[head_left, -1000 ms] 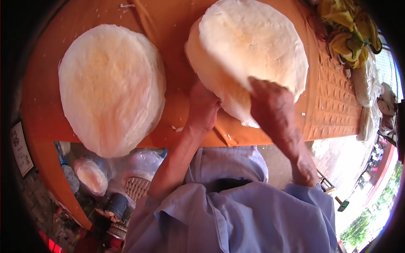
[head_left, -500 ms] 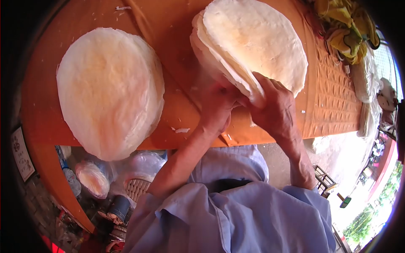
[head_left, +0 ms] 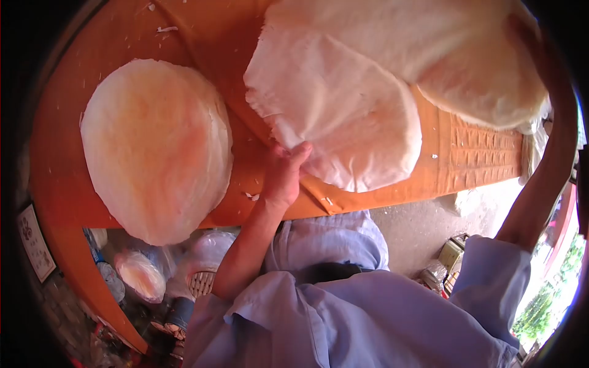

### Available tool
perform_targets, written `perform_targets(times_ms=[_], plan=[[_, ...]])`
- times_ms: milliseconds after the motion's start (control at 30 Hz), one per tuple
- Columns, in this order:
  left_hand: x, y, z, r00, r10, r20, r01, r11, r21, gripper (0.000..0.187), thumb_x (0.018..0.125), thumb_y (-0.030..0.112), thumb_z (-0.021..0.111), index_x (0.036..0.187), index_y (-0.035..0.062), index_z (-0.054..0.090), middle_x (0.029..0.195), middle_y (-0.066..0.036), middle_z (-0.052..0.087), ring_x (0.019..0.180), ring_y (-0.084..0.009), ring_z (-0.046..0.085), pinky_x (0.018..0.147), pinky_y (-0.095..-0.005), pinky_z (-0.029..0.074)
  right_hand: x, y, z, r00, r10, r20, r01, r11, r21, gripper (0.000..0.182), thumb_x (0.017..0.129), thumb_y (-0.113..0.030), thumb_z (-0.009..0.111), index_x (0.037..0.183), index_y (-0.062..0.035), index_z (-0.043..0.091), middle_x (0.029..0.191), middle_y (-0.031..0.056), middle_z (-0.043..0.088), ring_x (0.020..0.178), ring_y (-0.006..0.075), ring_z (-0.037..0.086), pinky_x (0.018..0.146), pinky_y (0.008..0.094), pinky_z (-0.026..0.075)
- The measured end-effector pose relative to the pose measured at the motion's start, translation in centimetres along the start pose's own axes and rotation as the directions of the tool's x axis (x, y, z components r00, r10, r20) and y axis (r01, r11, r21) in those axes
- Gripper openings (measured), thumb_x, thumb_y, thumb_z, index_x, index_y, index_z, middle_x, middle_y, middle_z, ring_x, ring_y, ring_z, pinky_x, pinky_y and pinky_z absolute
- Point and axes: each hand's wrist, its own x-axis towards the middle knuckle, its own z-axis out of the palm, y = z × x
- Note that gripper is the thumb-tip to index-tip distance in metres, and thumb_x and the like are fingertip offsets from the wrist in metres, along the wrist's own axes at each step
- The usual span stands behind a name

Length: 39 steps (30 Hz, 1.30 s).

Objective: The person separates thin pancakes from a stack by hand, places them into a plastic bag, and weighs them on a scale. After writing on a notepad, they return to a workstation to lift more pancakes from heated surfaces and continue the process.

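Note:
A stack of large, thin, pale round sheets (head_left: pixel 153 147) lies at the left on the orange-covered table. To its right, more pale sheets (head_left: pixel 362 116) are spread out, one reaching up and to the right as a raised flap (head_left: pixel 485 67). My left hand (head_left: pixel 288 172) pinches the near left edge of the spread sheets, thumb on top. My right hand (head_left: pixel 529 43) is at the far right edge of the raised flap, dark and blurred, and its fingers are hard to make out.
The orange tablecloth (head_left: pixel 245 202) carries small white scraps. Below the table at the left are plastic-wrapped bundles (head_left: pixel 141 276) and a framed card (head_left: pixel 37 242). A green metal object (head_left: pixel 453 253) stands on the floor at the right.
My right hand has swung far up and to the right, and the folded sheets are now opened out across the table. My left hand has moved slightly left, onto their near edge.

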Motion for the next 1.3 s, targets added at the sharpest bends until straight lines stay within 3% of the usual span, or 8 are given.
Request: perform_targets(times_ms=[333,633,867,1033,1100,1133,1167,1300], plan=[[-2.2,-0.1,-1.1,0.995,-0.008,-0.103,0.013,0.999,0.042,0.036,0.089,0.009,0.057,0.123,0.0002,0.049,0.112,-0.010,0.058,0.099,-0.0195,0.062,0.080,-0.0372,0.056,0.0,-6.2,-4.5,0.981,0.100,-0.163,-0.129,0.976,-0.178,0.037,0.076,-0.028,0.069,0.094,0.0049,0.069,0.081,0.0212,0.069,0.070,0.0328,0.067,0.065,0.0438,0.054],[-5.8,0.1,0.2,0.998,0.041,-0.042,-0.043,0.998,-0.037,0.036,0.095,0.014,0.047,0.129,0.0046,0.045,0.116,-0.008,0.059,0.104,-0.0201,0.061,0.084,-0.0372,0.055,-19.3,-19.6,14.7,0.795,-0.502,0.340,0.397,0.855,0.335,0.016,0.076,-0.016,0.059,0.081,-0.0008,0.057,0.078,0.0164,0.063,0.066,0.0311,0.063,0.061,0.0409,0.050],[-6.6,1.5,1.6,1.000,0.004,0.024,0.007,0.903,-0.430,0.040,0.096,0.032,0.050,0.125,0.0055,0.048,0.114,-0.007,0.061,0.101,-0.0188,0.062,0.086,-0.0364,0.051,-22.4,-21.5,15.7,0.873,-0.439,0.213,0.288,0.815,0.502,0.013,0.074,-0.013,0.058,0.079,-0.0006,0.055,0.074,0.0163,0.056,0.071,0.0305,0.060,0.058,0.0389,0.047],[-5.5,0.2,0.3,0.982,-0.030,-0.186,0.017,0.997,-0.074,0.038,0.088,0.015,0.062,0.121,0.0007,0.052,0.115,-0.010,0.059,0.101,-0.0171,0.060,0.083,-0.0338,0.050,-26.0,-17.8,12.4,0.923,-0.360,0.135,0.146,0.653,0.743,0.037,0.082,-0.032,0.066,0.092,0.0026,0.060,0.082,0.0161,0.060,0.073,0.0301,0.059,0.063,0.0359,0.049],[-4.6,-0.5,0.6,0.958,0.103,-0.269,-0.100,0.995,0.025,0.038,0.083,0.010,0.066,0.117,-0.0026,0.054,0.110,-0.011,0.060,0.097,-0.0168,0.061,0.080,-0.0336,0.051,-30.3,-14.6,14.4,0.783,-0.025,0.622,-0.574,0.358,0.736,0.070,0.088,-0.063,0.045,0.089,0.0049,0.062,0.082,0.0140,0.063,0.074,0.0272,0.061,0.070,0.0391,0.050],[-4.8,0.1,1.3,0.958,0.107,-0.266,-0.108,0.994,0.012,0.037,0.082,0.008,0.066,0.116,-0.0022,0.055,0.109,-0.011,0.060,0.096,-0.0166,0.061,0.079,-0.0336,0.050,-32.3,-12.2,17.0,0.513,-0.042,0.858,-0.856,0.047,0.514,0.090,0.086,-0.076,0.022,0.084,0.0020,0.066,0.079,0.0135,0.065,0.075,0.0253,0.063,0.073,0.0379,0.051],[-5.3,1.2,2.5,0.959,0.111,-0.261,-0.115,0.993,-0.001,0.036,0.081,0.006,0.066,0.115,-0.0019,0.056,0.109,-0.010,0.061,0.094,-0.0164,0.061,0.078,-0.0336,0.050,-33.7,-8.8,20.1,0.331,-0.402,0.854,-0.896,-0.418,0.150,0.091,0.084,-0.078,0.025,0.098,0.0026,0.065,0.092,0.0149,0.068,0.082,0.0292,0.066,0.074,0.0384,0.053],[-7.1,2.9,2.9,0.968,0.204,-0.144,-0.207,0.978,-0.001,0.047,0.080,-0.002,0.061,0.125,0.0032,0.049,0.116,-0.008,0.058,0.103,-0.0188,0.058,0.087,-0.0335,0.048,-29.6,-9.9,18.6,0.433,-0.180,0.883,-0.518,-0.852,0.080,0.096,0.084,-0.076,0.029,0.131,0.0054,0.044,0.128,0.0210,0.052,0.115,0.0351,0.053,0.100,0.0447,0.041]])
